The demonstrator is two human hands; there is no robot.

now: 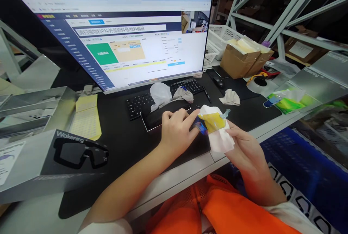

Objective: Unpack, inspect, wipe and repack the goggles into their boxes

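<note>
My right hand (pixel 241 147) holds a white tissue (pixel 221 140) over the near desk edge, fingers curled under it. On the tissue lies a small yellow packet (pixel 213 121) with a blue end. My left hand (pixel 176 130) pinches the packet's blue end (pixel 201 128) between thumb and forefinger. Both hands hover just in front of the black wrist rest (pixel 160 114) and keyboard (pixel 141 103).
A wide monitor (pixel 122 38) stands behind the keyboard. Crumpled tissues (pixel 160 94) lie on the keys, another (pixel 230 97) beside a mouse (pixel 219 82). A glasses box (pixel 54 161) and yellow label sheets (pixel 87 118) lie at left; cardboard boxes (pixel 239 60), a tape roll (pixel 258 82) and a green packet (pixel 288 101) at right.
</note>
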